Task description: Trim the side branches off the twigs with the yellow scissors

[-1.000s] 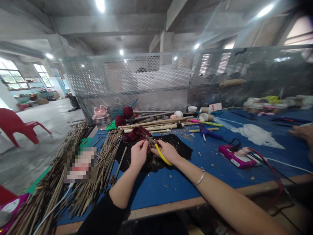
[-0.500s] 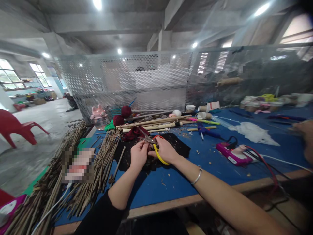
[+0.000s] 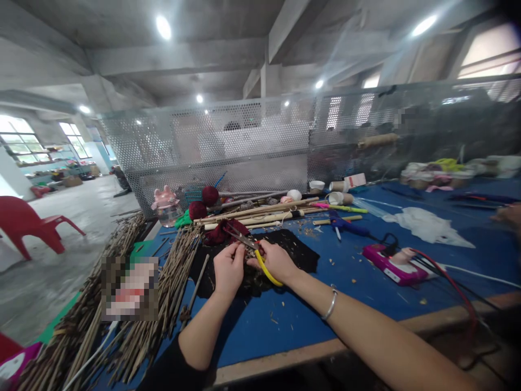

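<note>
My right hand (image 3: 277,262) is wrapped round a pair of scissors (image 3: 266,270) with yellow and red handles. Their metal blades point up and to the left, slightly apart, above a black cloth (image 3: 299,247). Close beside the blades, my left hand (image 3: 228,267) has thumb and fingers pinched together; what is between them is too small to make out. Under both hands lie dark scraps and pale bits on the cloth. A dark red cloth bundle (image 3: 217,232) rests just beyond the scissor tips.
Bundles of thin sticks (image 3: 175,277) cover the left side of the blue table (image 3: 301,320). Behind the cloth lie wooden rods (image 3: 260,214) and dark red balls (image 3: 198,209). At right are a blue glue gun (image 3: 345,224), a magenta power strip (image 3: 396,266) and a white plastic bag (image 3: 427,227). Another person's hand shows at far right.
The view has tilted up a little, so the table sits lower. The scissor blades look closer together than before. Both hands stay in nearly the same place over the black cloth.
</note>
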Motion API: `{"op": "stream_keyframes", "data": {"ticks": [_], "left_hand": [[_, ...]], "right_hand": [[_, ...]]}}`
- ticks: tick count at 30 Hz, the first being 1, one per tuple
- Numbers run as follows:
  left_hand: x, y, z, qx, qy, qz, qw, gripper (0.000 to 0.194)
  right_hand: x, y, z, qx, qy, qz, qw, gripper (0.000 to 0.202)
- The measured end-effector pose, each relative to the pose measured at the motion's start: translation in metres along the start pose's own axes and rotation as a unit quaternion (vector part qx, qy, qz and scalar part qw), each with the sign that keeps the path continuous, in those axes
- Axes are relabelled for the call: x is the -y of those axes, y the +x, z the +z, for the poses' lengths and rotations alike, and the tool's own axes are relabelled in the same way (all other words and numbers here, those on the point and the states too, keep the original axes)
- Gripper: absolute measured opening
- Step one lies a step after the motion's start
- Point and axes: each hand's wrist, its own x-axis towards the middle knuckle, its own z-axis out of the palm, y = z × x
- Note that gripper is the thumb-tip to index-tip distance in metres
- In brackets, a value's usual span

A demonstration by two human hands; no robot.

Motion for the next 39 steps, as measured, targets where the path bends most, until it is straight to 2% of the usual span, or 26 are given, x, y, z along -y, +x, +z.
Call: {"op": "stream_keyframes", "data": {"ticks": [4, 12, 20, 26, 33, 39], "left_hand": [[0.001, 0.0, 0.0, 0.005, 0.004, -0.004, 1.0, 0.029], [0.016, 0.004, 0.008, 0.055, -0.107, -0.108, 0.987, 0.03], [0.016, 0.006, 0.008, 0.052, -0.153, -0.164, 0.973, 0.027], [0.011, 0.005, 0.009, 0.057, -0.146, -0.162, 0.974, 0.024], [0.008, 0.003, 0.005, 0.068, -0.066, -0.114, 0.989, 0.024], [0.01, 0.001, 0.008, 0.069, -0.068, -0.084, 0.992, 0.027]], "right_hand": [[-0.002, 0.001, 0.001, -0.007, 0.017, 0.003, 1.0, 0.04], [-0.006, 0.002, 0.006, -0.004, 0.03, 0.002, 1.0, 0.034], [-0.004, 0.002, 0.003, 0.0, -0.015, 0.021, 1.0, 0.035], [-0.009, 0.002, 0.0, -0.005, -0.015, -0.02, 1.0, 0.046], [-0.006, 0.003, 0.0, -0.017, 0.001, -0.076, 0.997, 0.043], [-0.003, 0.001, -0.004, -0.01, 0.017, -0.104, 0.994, 0.043]]}}
